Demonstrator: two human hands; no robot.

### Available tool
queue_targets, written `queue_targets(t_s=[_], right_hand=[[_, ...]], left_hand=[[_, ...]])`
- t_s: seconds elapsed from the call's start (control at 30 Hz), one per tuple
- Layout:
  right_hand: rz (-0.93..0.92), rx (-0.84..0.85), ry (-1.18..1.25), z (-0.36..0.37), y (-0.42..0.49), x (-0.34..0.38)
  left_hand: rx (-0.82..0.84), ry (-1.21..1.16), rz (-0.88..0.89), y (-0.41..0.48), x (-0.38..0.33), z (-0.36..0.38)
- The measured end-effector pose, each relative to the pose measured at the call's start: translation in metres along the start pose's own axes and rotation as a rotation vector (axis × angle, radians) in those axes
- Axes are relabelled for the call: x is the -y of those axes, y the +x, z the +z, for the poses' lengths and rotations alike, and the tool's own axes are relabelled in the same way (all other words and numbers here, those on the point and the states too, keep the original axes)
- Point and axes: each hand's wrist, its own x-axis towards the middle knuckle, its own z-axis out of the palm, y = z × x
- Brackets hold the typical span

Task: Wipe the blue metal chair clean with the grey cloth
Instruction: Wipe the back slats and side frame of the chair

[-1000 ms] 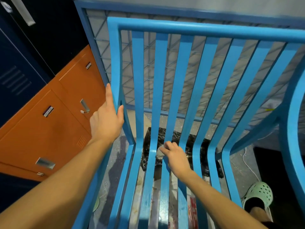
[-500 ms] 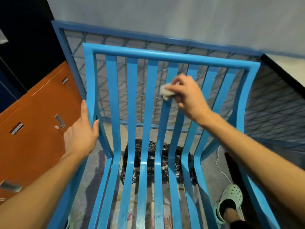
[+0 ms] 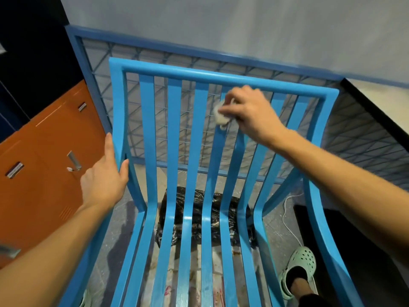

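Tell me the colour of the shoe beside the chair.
The shoe is pale mint green; clearest in the head view, lower right.

Chair (image 3: 174, 129) faces viewer, backrest on the far side. Mesh panel (image 3: 99, 69) just behind the backrest, wall (image 3: 221, 29) behind that. Cabinet (image 3: 44, 173) to the left. Left hand (image 3: 104, 178) on the chair's left side rail. Right hand (image 3: 250, 111) high on the backrest, holding cloth (image 3: 219, 115) against a slat right of centre. Bag (image 3: 195, 207) on floor (image 3: 274, 229) under the seat. Cable (image 3: 287, 218) and shoe (image 3: 298, 269) right of the seat.

Right hand (image 3: 250, 114) has swept the cloth (image 3: 220, 116) up from the seat bend. It's now wiping high on the chair (image 3: 146, 129) back.
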Motion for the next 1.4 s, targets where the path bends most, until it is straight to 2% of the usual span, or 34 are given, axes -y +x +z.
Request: queue_targets(t_s=[0.07,0.13,0.37,0.47,0.63,0.8,0.93,1.0,1.03,1.13,1.3,1.4], right_hand=[[0.024,-0.082,-0.016,-0.01,0.015,-0.011],[0.035,-0.092,-0.011,-0.005,0.014,-0.012],[0.191,-0.147,0.155,0.068,-0.041,0.025],[0.245,-0.114,0.222,0.096,-0.071,0.047],[0.325,0.069,0.294,0.141,-0.125,0.094],[0.418,0.386,0.315,0.187,-0.178,0.147],[0.654,0.558,0.52,0.195,-0.181,0.184],[0.649,0.64,0.607,0.176,-0.166,0.185],[0.635,0.625,0.625,0.165,-0.16,0.179],[0.651,0.419,0.647,0.125,-0.136,0.137],[0.529,0.007,0.401,0.054,-0.083,0.043],[0.417,-0.149,0.271,0.01,-0.053,0.001]], left_hand=[[-0.003,0.004,-0.002,-0.001,0.001,0.001],[-0.001,0.006,-0.002,-0.001,0.001,0.002],[-0.005,0.029,0.009,-0.003,0.0,-0.002],[-0.001,0.023,0.009,-0.003,-0.002,-0.002],[0.002,0.031,-0.006,-0.004,-0.003,-0.003],[0.003,0.024,-0.007,-0.004,-0.003,-0.004],[0.008,0.036,-0.012,-0.005,-0.003,-0.006],[0.0,0.036,-0.009,-0.006,-0.004,-0.008],[0.003,0.036,-0.005,-0.006,-0.005,-0.009],[0.01,0.022,0.003,-0.006,-0.006,-0.009],[0.013,0.01,-0.001,-0.007,-0.007,-0.01],[0.011,-0.002,0.003,-0.007,-0.009,-0.01]])
